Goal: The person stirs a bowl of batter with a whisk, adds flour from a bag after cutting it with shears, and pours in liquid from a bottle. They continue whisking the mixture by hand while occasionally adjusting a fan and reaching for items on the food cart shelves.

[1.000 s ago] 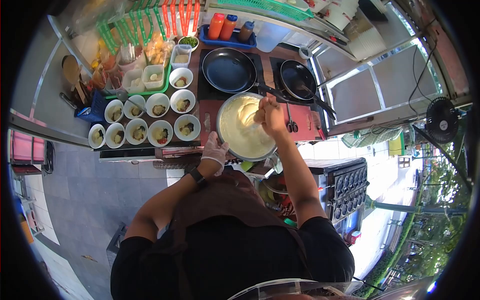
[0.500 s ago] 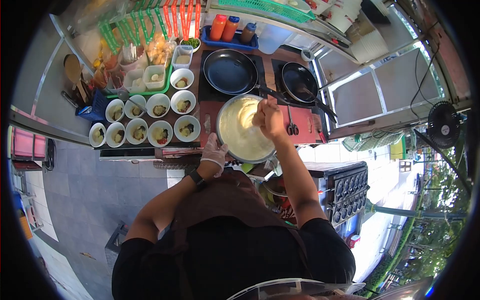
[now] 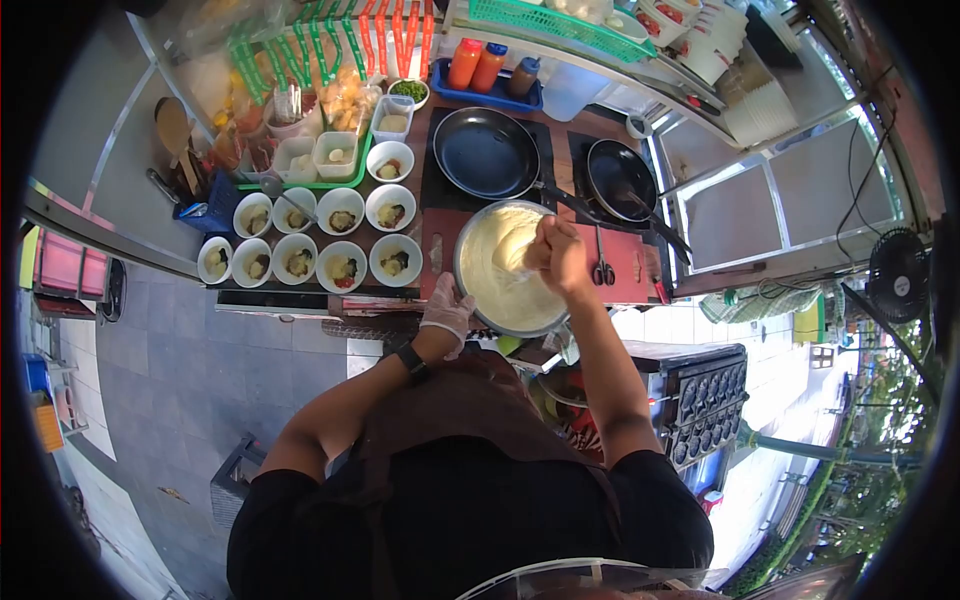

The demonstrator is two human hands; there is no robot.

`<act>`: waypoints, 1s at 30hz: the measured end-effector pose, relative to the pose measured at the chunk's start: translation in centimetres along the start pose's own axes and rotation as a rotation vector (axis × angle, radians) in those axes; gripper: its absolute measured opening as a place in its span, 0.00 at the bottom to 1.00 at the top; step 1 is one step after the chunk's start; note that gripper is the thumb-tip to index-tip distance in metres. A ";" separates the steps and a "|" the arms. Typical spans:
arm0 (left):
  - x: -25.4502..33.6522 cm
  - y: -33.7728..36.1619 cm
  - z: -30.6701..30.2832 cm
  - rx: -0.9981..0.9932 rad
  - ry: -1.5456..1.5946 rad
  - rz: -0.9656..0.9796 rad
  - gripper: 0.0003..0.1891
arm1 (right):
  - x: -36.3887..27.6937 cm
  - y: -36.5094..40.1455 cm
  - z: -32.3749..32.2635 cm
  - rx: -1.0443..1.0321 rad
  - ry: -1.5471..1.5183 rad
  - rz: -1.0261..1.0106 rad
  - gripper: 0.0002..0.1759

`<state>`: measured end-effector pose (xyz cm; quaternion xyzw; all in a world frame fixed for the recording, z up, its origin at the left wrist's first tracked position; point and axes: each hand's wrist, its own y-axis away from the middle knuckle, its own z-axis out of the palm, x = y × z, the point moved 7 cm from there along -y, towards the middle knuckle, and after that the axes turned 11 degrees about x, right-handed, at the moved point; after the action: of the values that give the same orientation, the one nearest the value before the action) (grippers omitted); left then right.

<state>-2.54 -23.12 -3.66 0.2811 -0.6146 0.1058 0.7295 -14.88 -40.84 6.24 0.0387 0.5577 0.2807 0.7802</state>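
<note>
A large round metal bowl [image 3: 465, 290] of pale, creamy batter [image 3: 500, 285] stands at the counter's front edge, partly over a red cutting board [image 3: 625, 285]. My left hand [image 3: 447, 310], in a clear plastic glove, grips the bowl's left rim. Over the bowl's right side my right hand [image 3: 560, 255] is closed in a fist. Whatever it holds is hidden by the fingers and blurred; a pale swirl of batter shows just left of the fist. Scissors [image 3: 602, 268] lie on the board right of my right hand.
Several white bowls [image 3: 343, 265] with seasonings stand in rows at left. A large frying pan [image 3: 485, 150] and a smaller pan [image 3: 618, 175] sit behind the mixing bowl, handles pointing right. Sauce bottles [image 3: 488, 68] stand in a blue tray [image 3: 515, 103] at the back.
The whole view has shifted, so the counter appears further right and slightly lower. My right fist has moved a little within the bowl, and the batter's swirl has changed shape.
</note>
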 end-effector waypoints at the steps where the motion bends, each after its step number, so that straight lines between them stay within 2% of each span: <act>1: 0.6 0.1 0.0 0.034 0.018 -0.006 0.06 | -1.8 -1.3 -1.8 0.085 0.294 -0.169 0.17; 3: 0.3 0.2 0.1 0.037 0.138 -0.063 0.07 | -6.0 0.3 -0.7 0.317 0.335 -0.373 0.18; 4: 0.0 -0.2 0.0 0.047 0.075 -0.026 0.07 | -6.6 0.3 -0.6 0.256 0.189 -0.480 0.20; 5: 0.0 -0.3 0.0 0.057 0.011 0.008 0.07 | -5.7 0.2 -0.6 0.248 0.193 -0.479 0.20; 7: -0.7 -0.1 0.0 0.051 0.052 -0.048 0.07 | -1.0 0.2 0.2 0.036 -0.048 -0.146 0.21; 8: -0.9 -0.2 0.1 0.047 0.097 -0.096 0.08 | -0.7 -0.4 -0.3 0.025 -0.006 -0.057 0.21; 9: -1.1 -0.5 0.1 0.047 0.099 -0.091 0.08 | -1.6 -1.1 -0.8 0.022 -0.004 -0.061 0.21; 11: -0.9 -0.8 0.2 -0.042 -0.113 0.035 0.10 | -5.7 -0.7 -1.6 0.280 0.309 -0.406 0.19; 12: -1.1 -1.0 0.3 -0.035 -0.109 0.036 0.10 | -6.7 -0.2 -1.0 0.246 0.182 -0.530 0.19; 13: -0.3 -0.6 0.4 -0.025 -0.057 0.007 0.10 | -5.3 -1.0 -1.7 0.246 0.186 -0.525 0.19; 15: 0.0 -0.1 0.5 -0.032 -0.015 -0.021 0.10 | -0.4 -3.2 -3.1 0.145 0.059 -0.339 0.20; 16: -0.1 0.0 0.3 -0.039 -0.018 -0.017 0.09 | 0.0 -1.1 -0.9 0.084 -0.004 -0.030 0.19; 17: 0.0 -0.2 0.3 -0.040 -0.016 -0.010 0.09 | -1.3 -0.9 -0.7 0.084 -0.004 -0.037 0.19; 19: 0.2 -0.4 0.2 -0.030 -0.043 -0.011 0.09 | -6.1 -0.6 -1.6 0.303 0.319 -0.453 0.17; 20: 0.2 -0.2 0.1 -0.025 -0.076 -0.024 0.08 | -6.9 0.2 -1.3 0.292 0.164 -0.491 0.18; 21: 0.2 0.2 0.2 -0.022 -0.075 -0.030 0.08 | -5.7 0.2 -1.1 0.291 0.166 -0.485 0.18; 23: 3.0 0.8 -0.2 0.089 -0.102 0.023 0.07 | -1.4 -0.9 -0.5 0.196 -0.013 -0.278 0.20; 24: 2.4 0.5 -0.2 0.081 -0.105 0.028 0.07 | -0.2 -1.3 -1.0 0.068 -0.029 -0.071 0.20; 25: 1.3 0.1 -0.2 0.069 -0.099 0.049 0.07 | -1.5 -0.9 -1.0 0.068 -0.029 -0.076 0.20; 27: 1.4 -0.2 -0.3 0.068 -0.093 0.072 0.07 | -6.3 0.4 -1.2 0.298 0.143 -0.392 0.18; 28: 2.2 0.2 -0.2 0.072 -0.049 0.028 0.07 | -7.0 0.8 -0.9 0.183 -0.006 -0.517 0.16; 29: 2.3 0.6 -0.1 0.071 -0.005 -0.020 0.08 | -5.6 0.5 -1.1 0.184 -0.003 -0.511 0.16; 30: 1.4 0.7 0.0 0.063 -0.010 -0.025 0.08 | -2.3 -0.5 -1.4 0.182 -0.011 -0.364 0.15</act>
<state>-2.56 -22.78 -2.08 0.3121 -0.6109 0.1146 0.7186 -16.42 -42.74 7.49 0.0093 0.5741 0.0833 0.8145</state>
